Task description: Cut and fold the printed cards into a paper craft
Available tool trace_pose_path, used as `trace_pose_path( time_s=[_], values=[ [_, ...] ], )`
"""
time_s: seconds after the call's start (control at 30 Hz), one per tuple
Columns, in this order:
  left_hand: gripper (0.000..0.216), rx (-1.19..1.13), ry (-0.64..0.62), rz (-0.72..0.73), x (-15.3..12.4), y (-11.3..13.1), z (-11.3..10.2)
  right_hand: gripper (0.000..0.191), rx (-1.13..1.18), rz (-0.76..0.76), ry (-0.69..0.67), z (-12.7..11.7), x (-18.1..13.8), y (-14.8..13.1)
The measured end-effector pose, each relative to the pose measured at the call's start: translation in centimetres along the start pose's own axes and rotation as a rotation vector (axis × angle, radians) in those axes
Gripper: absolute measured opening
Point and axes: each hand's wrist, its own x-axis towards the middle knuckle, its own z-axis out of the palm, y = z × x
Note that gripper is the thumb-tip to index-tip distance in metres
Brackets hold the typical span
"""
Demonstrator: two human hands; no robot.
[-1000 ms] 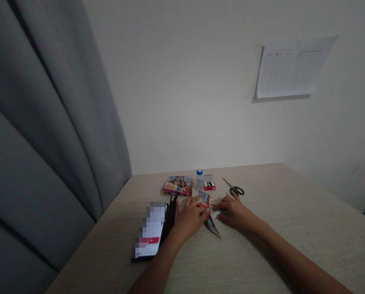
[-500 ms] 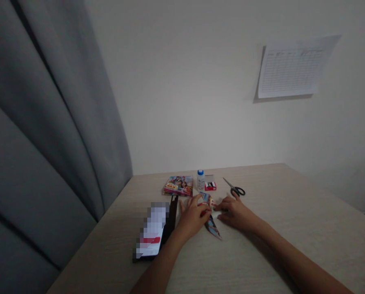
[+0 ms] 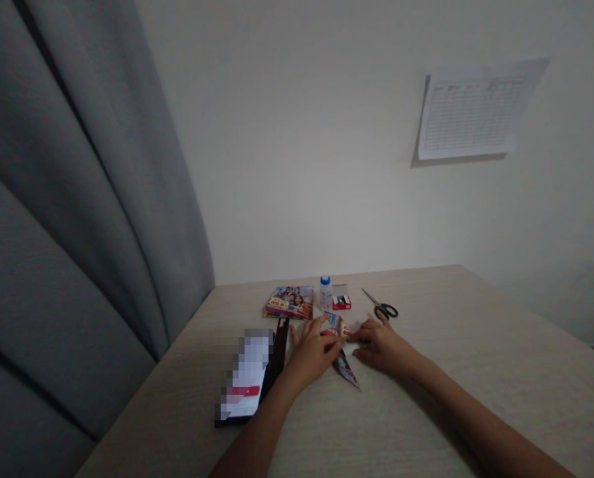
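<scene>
A folded piece of colourful printed paper (image 3: 347,369) lies on the table between my two hands, with a pointed end toward me. My left hand (image 3: 313,353) rests over its left side, fingers bent and pressed on it, hiding the middle. From the right, my right hand (image 3: 383,346) grips the paper's right edge between thumb and curled fingers; one finger of it points up toward the scissors (image 3: 387,310). Just beyond the paper stand a white bottle with a blue cap (image 3: 325,292) and a small red-and-white box (image 3: 341,303).
A stack of printed colour sheets (image 3: 290,302) lies at the back left. Left of my left forearm, a phone (image 3: 250,375) with a blurred screen leans on a dark stand (image 3: 280,352). Behind the table (image 3: 476,332) is a wall with a paper chart (image 3: 474,116); a grey curtain (image 3: 92,199) hangs left.
</scene>
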Motion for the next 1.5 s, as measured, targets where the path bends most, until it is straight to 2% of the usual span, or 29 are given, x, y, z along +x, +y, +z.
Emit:
trace_pose_path(
  time_s=[0.27, 0.53, 0.77, 1.0, 1.1, 1.37, 1.5],
  values=[
    [0.036, 0.070, -0.055, 0.051, -0.2, 0.0, -0.8, 0.035, -0.008, 0.012, -0.004, -0.2, -0.1, -0.3],
    [0.049, 0.097, -0.128, 0.019, -0.2, 0.2, -1.5, 0.035, -0.015, -0.006, -0.004, 0.2, 0.0, 0.2],
    [0.049, 0.088, -0.113, 0.020, -0.5, 0.3, -1.5, 0.035, 0.000, -0.013, 0.000, 0.3, 0.0, 0.5],
    [0.039, 0.068, -0.135, 0.100, -0.5, -0.7, -1.5, 0.034, 0.008, 0.005, -0.001, 0.1, -0.1, 0.2],
    [0.031, 0.042, -0.141, 0.084, -0.4, -0.9, -1.2, 0.033, 0.006, 0.005, 0.008, 0.2, -0.1, 0.2],
    [0.038, -0.031, -0.044, 0.048, -0.2, -0.9, -0.4, 0.032, 0.002, 0.005, -0.003, 0.0, 0.0, 0.0],
    [0.028, -0.011, 0.009, 0.058, -0.1, -0.9, -0.5, 0.033, -0.002, 0.003, 0.002, 0.0, -0.1, 0.0]
  ],
)
